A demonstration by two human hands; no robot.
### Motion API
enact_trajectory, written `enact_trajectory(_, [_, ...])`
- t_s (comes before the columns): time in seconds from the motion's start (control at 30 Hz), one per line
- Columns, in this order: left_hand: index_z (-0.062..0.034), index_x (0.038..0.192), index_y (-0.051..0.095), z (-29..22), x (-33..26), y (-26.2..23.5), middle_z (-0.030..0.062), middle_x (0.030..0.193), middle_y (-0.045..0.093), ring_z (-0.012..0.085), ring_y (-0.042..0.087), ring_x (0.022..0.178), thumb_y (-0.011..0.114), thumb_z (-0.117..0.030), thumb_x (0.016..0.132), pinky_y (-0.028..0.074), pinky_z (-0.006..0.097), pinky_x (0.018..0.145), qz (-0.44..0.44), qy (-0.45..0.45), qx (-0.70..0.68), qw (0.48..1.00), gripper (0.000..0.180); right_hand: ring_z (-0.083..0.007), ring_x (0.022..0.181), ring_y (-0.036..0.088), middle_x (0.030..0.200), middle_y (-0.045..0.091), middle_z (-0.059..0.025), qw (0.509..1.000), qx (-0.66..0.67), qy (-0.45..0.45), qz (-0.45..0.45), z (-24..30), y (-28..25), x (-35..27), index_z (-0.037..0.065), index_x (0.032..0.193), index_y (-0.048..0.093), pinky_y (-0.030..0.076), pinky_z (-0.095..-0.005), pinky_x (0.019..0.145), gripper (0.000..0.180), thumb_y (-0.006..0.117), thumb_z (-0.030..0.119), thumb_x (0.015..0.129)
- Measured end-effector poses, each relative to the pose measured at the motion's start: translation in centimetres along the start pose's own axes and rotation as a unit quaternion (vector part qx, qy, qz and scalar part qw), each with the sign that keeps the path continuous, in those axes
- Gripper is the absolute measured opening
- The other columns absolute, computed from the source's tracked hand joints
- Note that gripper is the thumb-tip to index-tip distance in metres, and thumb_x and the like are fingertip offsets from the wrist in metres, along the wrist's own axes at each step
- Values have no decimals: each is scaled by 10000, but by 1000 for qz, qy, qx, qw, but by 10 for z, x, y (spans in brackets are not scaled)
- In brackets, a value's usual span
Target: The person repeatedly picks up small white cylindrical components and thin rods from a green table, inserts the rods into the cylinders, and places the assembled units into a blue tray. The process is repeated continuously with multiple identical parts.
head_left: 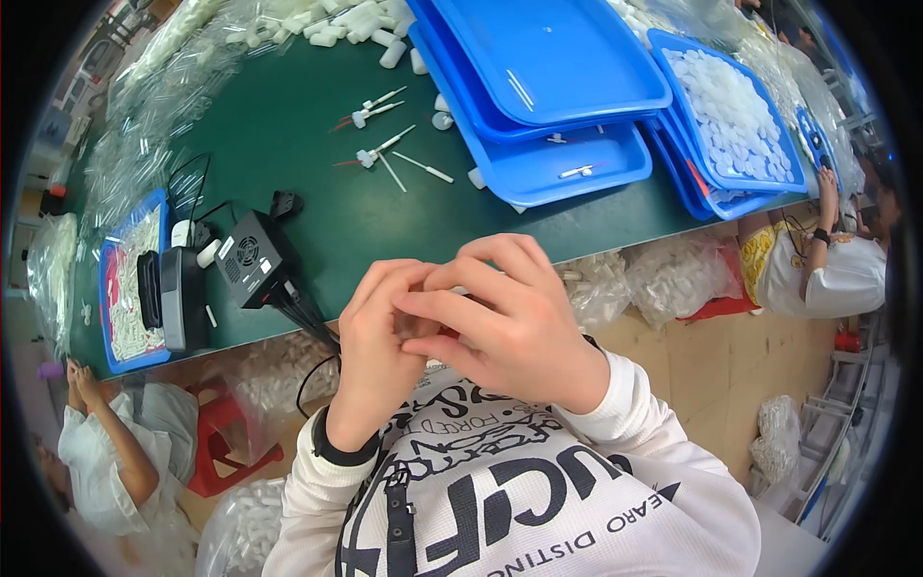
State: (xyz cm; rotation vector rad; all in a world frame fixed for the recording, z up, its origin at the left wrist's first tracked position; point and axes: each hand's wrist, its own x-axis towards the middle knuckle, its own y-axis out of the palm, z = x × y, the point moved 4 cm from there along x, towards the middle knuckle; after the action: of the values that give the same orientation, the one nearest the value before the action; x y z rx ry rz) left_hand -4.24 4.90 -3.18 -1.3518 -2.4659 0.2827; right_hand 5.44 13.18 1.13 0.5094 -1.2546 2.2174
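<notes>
Head view: the left hand (370, 351) and right hand (500, 322) press together above the near edge of the green table (288, 125), fingers curled over something too hidden to identify, so their grip cannot be told. Beyond them lie small white plastic parts with thin rods (380, 149), stacked blue plastic trays (548, 96) and a black box-shaped device (248, 258).

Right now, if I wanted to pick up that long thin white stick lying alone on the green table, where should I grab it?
Pinch the thin white stick around the middle of its shaft, coming straight down from above. It lies flat on the green table, with bare table on both sides, so fingertips fit either side. Its right end looks slightly thicker, another possible spot. Both hands are busy together near the chest.
</notes>
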Motion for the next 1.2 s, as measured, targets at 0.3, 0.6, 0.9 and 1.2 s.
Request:
enact_trajectory(0.3, [-3,954,564,20,-17,-17,68,903,576,117,604,717,595,37,756,502,219,590,2,-127,-127,984,204,-168,689,573,820,576,-85,952,227,200,-50,-7,-22,-6,1,905,544,469,-275,557,178,603,-10,737])
enact_trajectory(0.6, [-26,1119,539,26,-29,-26,-7,811,541,42,458,676,452,-100,891,381,170,589,71,-208,-347,912,255,-142,672,566,924,549,-114,862,404,298,-70,-33,1,-23,-64,979,618,498,-238,568,209,491,0,827])
enact_trajectory(0.9, [13,1064,540,1,-31,-30,34,926,591,54,509,760,521,-42,871,411,189,683,-48,-194,-276,940,201,-159,863,612,949,592,-96,827,489,276,-23,-32,7,-24,-41,1022,607,524,-261,759,290,644,-82,738])
enact_trajectory(1.2, [35,1051,521,-13,-25,-8,92,1049,521,134,523,947,498,31,873,424,247,828,-8,-107,-170,980,179,-141,790,636,926,593,-78,893,405,196,-18,-30,-3,-33,18,1008,646,547,-230,664,269,683,-4,742])
